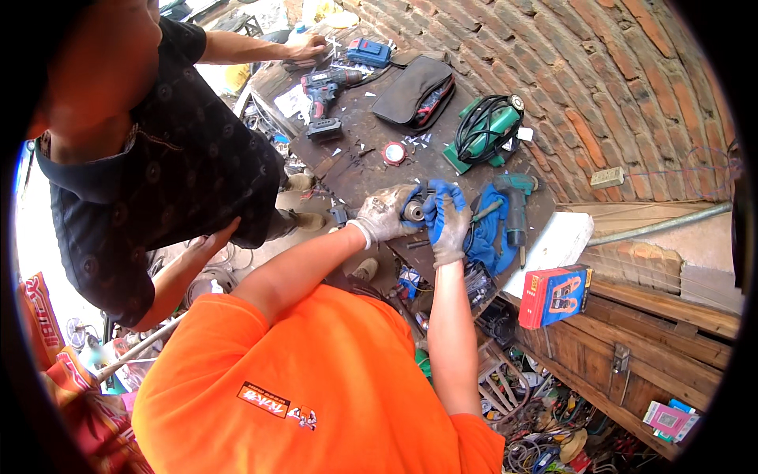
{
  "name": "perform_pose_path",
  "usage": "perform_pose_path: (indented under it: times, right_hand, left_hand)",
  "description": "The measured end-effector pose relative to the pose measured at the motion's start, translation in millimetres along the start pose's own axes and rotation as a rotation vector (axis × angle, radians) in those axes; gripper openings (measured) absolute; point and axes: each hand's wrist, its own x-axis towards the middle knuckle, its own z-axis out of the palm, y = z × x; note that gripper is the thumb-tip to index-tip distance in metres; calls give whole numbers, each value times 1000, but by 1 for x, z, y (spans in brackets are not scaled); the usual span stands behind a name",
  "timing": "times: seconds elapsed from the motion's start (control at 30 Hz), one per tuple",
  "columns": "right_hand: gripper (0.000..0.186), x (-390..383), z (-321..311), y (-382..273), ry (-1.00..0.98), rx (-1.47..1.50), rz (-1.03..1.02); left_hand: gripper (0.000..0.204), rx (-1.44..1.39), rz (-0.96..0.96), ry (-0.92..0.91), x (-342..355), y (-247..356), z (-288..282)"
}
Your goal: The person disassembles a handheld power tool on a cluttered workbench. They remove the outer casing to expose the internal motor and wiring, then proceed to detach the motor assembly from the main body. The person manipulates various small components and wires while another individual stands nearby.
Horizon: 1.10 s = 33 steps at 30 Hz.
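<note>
Both gloved hands, left hand (384,213) and right hand (447,223), clasped a small metal cylinder (414,210); teal angle grinder (515,207) lay right; cordless drill (324,99) far left.

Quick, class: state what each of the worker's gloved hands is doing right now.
Left hand: closed around a small metal cylindrical part.
Right hand: fingers curled on the same part from the other side, above the dark workbench.

A cluttered repair workshop.
Power drills (325,93) and an angle grinder (488,126) lay on the metal counter (371,170) beside a brick wall (624,87).
</note>
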Motion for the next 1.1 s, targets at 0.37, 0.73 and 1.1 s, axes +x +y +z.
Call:
perform_pose_path:
  times: [0.37,0.73,1.1]
  right_hand:
    - [46,-6,9,-6,-57,-162,-123]
    - [42,11,-6,-7,-118,133,42]
    - [38,22,5,-10,-84,-71,13]
  left_hand:
    - [76,-10,-42,-9,-2,-3,3]
    - [94,-325,-89,-257,12,-1,-26]
    - [50,-932,-249,-732,46,-49,-44]
